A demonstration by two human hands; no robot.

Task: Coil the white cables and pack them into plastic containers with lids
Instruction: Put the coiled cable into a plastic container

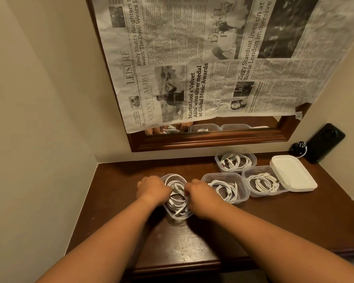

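A clear plastic container sits on the dark wooden table with a coiled white cable inside it. My left hand and my right hand press on the cable from either side, fingers curled down into the container. Three more open containers hold coiled white cables: one just right of my hands, one further right, one behind. A stack of white lids leans on the right container.
A wood-framed mirror covered with newspaper hangs on the back wall. A black phone and a black plug with a white cord rest in the back right corner. A wall closes the left side.
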